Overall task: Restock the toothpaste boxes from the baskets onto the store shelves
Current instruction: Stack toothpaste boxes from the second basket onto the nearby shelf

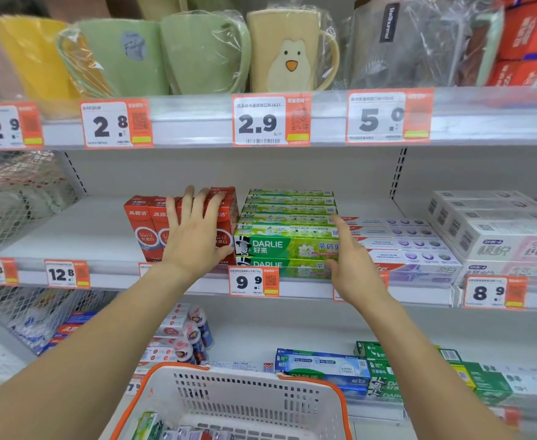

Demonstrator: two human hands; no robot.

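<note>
White basket (pixel 245 398), left hand (pixel 194 239) flat on upright red boxes (pixel 140 223)

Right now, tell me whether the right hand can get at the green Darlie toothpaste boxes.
Probably yes: the right hand already hovers open at the green Darlie toothpaste boxes, nothing between them.

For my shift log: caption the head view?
Left hand presses red toothpaste boxes; right hand touches green Darlie boxes.
</note>
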